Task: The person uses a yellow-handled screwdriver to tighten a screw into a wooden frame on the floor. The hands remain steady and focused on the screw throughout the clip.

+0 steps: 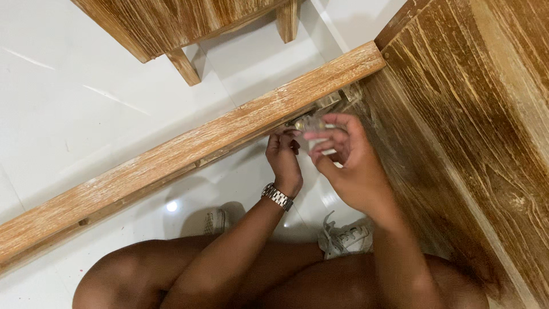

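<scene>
My left hand [283, 157], with a metal wristwatch [278, 197] on its wrist, reaches up under a long whitewashed wooden rail [189, 146], fingers curled against its underside. My right hand [349, 163] is just beside it, fingers pinched on a small clear and brass-coloured fitting [310, 124] held right below the rail. What the left fingers hold is hidden by the rail and the hand itself.
The rail meets a large wooden panel [474, 114] at the right, with metal hardware [343, 97] at the joint. Another wooden piece of furniture with legs [183, 63] stands on the white tiled floor [68, 103]. My knees and white sneakers [346, 237] are below.
</scene>
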